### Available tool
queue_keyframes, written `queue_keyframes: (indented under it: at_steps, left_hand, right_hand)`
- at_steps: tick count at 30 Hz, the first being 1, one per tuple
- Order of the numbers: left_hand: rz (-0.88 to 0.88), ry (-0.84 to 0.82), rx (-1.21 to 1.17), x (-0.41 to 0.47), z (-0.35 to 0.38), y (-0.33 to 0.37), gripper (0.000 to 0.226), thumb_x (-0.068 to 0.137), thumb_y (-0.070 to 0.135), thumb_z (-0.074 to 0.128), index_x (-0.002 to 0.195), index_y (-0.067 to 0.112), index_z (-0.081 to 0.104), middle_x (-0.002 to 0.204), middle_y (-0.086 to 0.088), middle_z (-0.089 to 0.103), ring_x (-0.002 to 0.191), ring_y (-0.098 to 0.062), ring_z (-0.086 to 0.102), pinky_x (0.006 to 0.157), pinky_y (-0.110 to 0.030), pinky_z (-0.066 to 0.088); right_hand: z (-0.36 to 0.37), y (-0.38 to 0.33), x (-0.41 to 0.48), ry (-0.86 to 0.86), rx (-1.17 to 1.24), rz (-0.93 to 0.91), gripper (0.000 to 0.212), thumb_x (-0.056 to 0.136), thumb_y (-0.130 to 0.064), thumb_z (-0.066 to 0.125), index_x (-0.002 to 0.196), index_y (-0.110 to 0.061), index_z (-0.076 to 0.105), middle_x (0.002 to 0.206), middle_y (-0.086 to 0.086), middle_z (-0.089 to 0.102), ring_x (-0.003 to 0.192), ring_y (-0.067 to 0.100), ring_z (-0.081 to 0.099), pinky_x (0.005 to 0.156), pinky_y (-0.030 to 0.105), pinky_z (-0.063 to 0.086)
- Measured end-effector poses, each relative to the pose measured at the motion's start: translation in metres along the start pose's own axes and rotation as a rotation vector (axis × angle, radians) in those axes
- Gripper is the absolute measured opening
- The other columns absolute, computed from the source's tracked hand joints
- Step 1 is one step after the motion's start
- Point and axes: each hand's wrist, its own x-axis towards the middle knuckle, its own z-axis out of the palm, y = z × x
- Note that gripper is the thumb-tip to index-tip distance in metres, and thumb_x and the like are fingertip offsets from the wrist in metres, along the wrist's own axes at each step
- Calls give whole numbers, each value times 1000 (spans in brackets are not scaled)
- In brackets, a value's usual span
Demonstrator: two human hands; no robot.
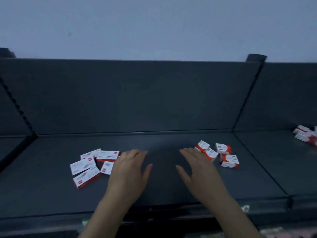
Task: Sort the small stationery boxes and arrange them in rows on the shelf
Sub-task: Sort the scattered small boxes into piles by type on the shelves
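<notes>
Red-white boxes (84,164) flank left grip (130,169), right grip (199,170) (fingers straight).

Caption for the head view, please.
Left hand and right hand, open, over a dark shelf between flat boxes and smaller red-white boxes.

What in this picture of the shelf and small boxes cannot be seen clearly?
Head view: print on the flat white boxes is too small and blurred to read.
Head view: the boxes at the far right are blurred and cut by the frame edge, so uncountable.
Head view: the right hand hides part of one red-and-white box.
Head view: whether the left hand touches the shelf is unclear.
</notes>
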Motion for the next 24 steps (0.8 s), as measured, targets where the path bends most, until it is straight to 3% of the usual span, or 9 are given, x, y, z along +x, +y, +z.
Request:
queue_keyframes:
  at_steps: [3, 9, 14, 19, 24]
  left_hand:
    - [98, -39, 3, 7, 10, 46, 39, 79, 42, 54, 104, 16, 69, 98, -2, 69, 85, -26, 63, 75, -37, 53]
    - [258, -110, -106, 19, 49, 157, 34, 77, 35, 67, 106, 17, 69, 102, 0, 69, 89, -24, 64, 77, -36, 53]
    - [337, -119, -200, 27, 90, 261, 37, 77, 39, 61, 105, 16, 70, 101, 0, 69, 90, -23, 64, 78, -37, 54]
    - [400, -167, -240, 33, 134, 353, 37, 81, 35, 70, 112, 15, 68, 107, 0, 68, 93, -23, 62, 80, -35, 52]
    - [456, -233, -257, 46, 174, 423, 39, 86, 39, 63, 117, 16, 65, 113, 1, 66, 97, -22, 61, 83, -36, 51]
  right_hand:
    - [-33, 31, -26, 54, -51, 91, 42, 80, -33, 63, 117, -12, 64, 119, 1, 64, 111, 21, 59, 98, 31, 40]
    - [-106, 117, -79, 82, -175, 267, 46, 89, -31, 59, 132, -15, 53, 135, -2, 54, 130, 18, 44, 112, 32, 30]
    - [-161, 204, -118, 133, -270, 349, 43, 76, -22, 73, 116, -9, 65, 118, 5, 66, 112, 27, 61, 99, 44, 47]
    - [-208, 280, -149, 146, -330, 426, 45, 77, -22, 74, 119, -10, 64, 121, 4, 65, 115, 26, 59, 102, 39, 40]
    - [-237, 347, -169, 139, -323, 503, 44, 85, -28, 64, 127, -15, 59, 128, -1, 60, 122, 22, 52, 108, 33, 36]
